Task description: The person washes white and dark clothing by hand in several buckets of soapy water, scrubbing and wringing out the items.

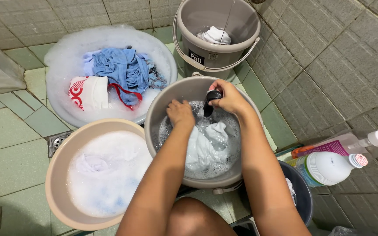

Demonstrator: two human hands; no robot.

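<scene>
Grey round plastic bucket [154,118] of soapy water sits at frame centre, your knees at six o'clock. Inside it, white wet cloth [206,144] lies soaking. Your right hand [227,98], at twelve o'clock of the bucket, grips a small dark garment [211,97]. Your left hand [180,112], at eleven o'clock, is fisted on the cloth.
</scene>
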